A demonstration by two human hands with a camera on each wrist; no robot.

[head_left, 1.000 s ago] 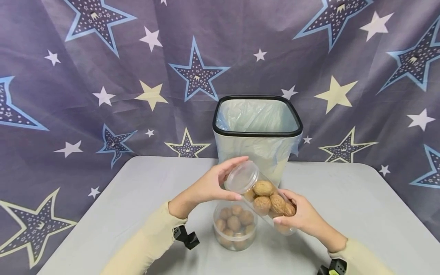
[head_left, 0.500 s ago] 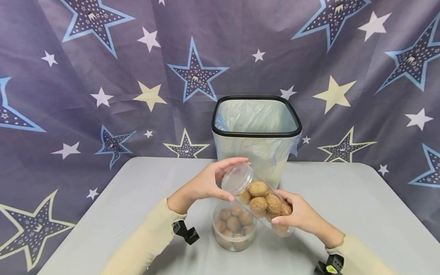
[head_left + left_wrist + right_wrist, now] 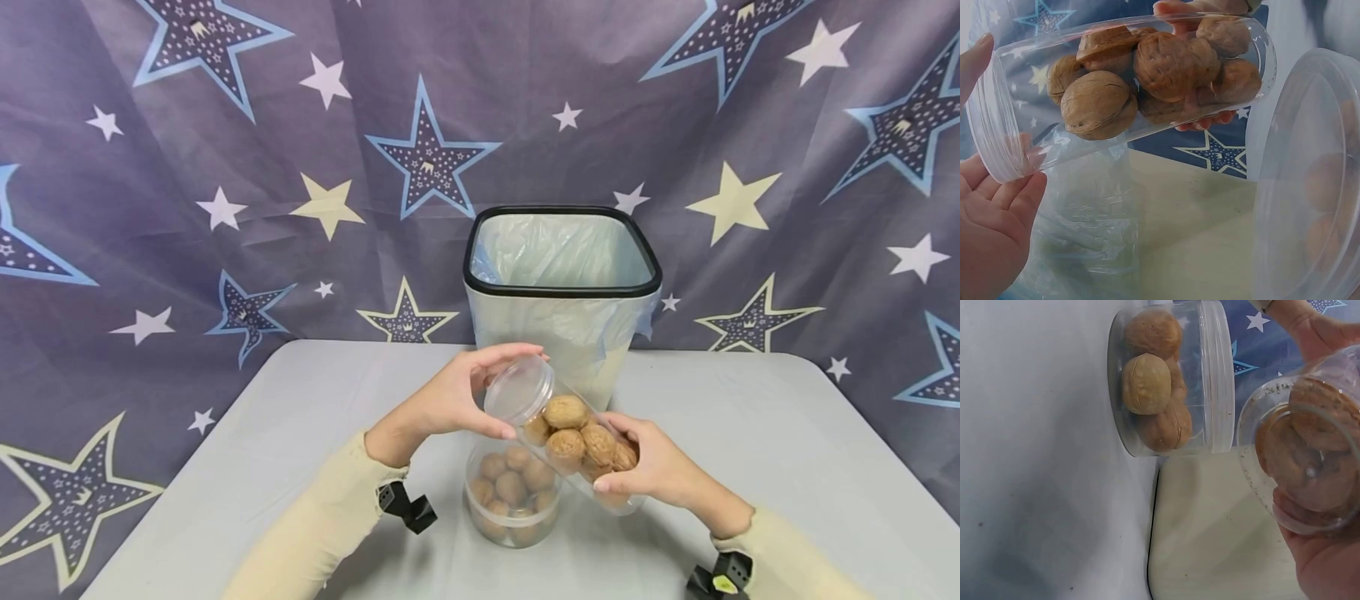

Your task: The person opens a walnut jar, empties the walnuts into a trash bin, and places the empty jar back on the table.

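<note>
A tall clear plastic jar (image 3: 581, 442) of walnuts is held tilted above the table, its lidded end up and to the left. My left hand (image 3: 453, 400) grips the jar's translucent lid (image 3: 519, 392), thumb on the near side and fingers round the far side. Lower down, my right hand (image 3: 656, 467) holds the jar near its base. Several walnuts (image 3: 1100, 106) lie inside it, with a gap below the lid. Beneath the jar a wide, short clear tub (image 3: 512, 500), also with walnuts in it and a lid on, stands on the table; the jar partly overlaps it in the head view.
A white bin (image 3: 555, 325) with a black rim and a plastic bag liner stands behind the hands at the table's back edge. The pale grey table (image 3: 315, 400) extends to both sides. A star-patterned cloth (image 3: 420, 50) hangs behind.
Both hands and the tilted jar have shifted slightly to the left since a second ago. Over the last half second they barely move. The tub stays in place.
</note>
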